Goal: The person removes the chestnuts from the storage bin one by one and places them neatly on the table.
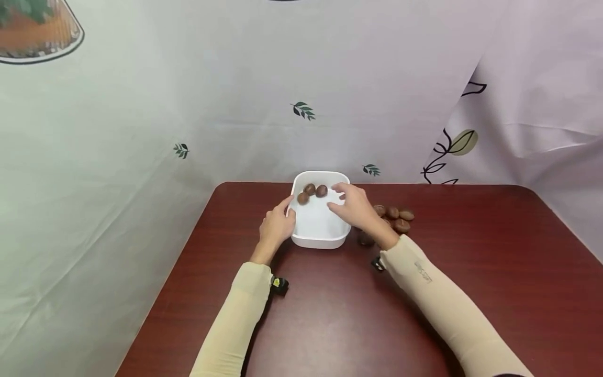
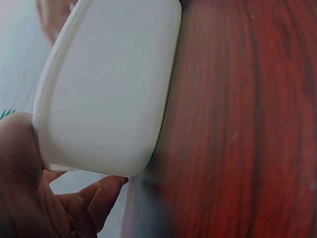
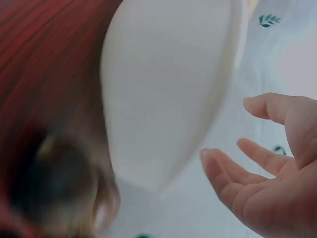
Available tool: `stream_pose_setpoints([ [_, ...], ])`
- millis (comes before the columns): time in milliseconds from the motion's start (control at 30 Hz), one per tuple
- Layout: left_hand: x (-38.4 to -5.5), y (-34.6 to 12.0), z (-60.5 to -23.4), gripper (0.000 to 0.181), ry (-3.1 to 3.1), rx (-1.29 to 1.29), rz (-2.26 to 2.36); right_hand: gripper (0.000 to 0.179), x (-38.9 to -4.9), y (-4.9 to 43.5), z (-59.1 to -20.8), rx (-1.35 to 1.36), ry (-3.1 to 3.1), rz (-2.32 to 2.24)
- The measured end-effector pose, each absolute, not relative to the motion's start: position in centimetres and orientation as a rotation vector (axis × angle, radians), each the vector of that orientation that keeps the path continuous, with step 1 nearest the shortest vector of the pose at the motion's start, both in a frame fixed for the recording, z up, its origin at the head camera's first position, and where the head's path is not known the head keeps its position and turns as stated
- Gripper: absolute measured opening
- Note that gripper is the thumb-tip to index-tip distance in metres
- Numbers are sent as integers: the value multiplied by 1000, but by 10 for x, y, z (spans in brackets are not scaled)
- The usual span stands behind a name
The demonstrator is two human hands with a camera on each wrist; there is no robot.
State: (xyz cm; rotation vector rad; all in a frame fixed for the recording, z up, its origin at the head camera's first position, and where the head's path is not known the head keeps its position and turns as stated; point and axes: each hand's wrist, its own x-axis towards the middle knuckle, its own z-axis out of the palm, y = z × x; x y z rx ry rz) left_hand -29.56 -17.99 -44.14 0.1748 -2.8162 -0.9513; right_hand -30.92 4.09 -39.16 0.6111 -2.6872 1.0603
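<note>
A white rectangular tub (image 1: 320,242) with rounded corners sits near the table's far edge. Three round brown pieces (image 1: 309,189), nut-like in look, lie together toward its back left. My left hand (image 1: 277,225) holds the tub at its left side, thumb at the rim; in the left wrist view its fingers (image 2: 101,203) bend against the tub's end. Over the tub's right rim reaches my right hand (image 1: 352,207), thumb and fingers spread with nothing between them. In the right wrist view these fingers (image 3: 223,173) stand apart above the rim.
Several more brown pieces (image 1: 401,225) are heaped on the dark red table (image 1: 320,314) right of the tub, partly hidden behind the right wrist. A blurred dark one (image 3: 59,183) is close to the right wrist camera. Behind the table hangs a pale leaf-printed cloth (image 1: 245,120).
</note>
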Motion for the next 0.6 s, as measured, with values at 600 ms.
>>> stream_pose_setpoints([
  [600,-297,-178,-442,48,-2809,182,-947,44,-360,-23,-418,494,-2822,1280],
])
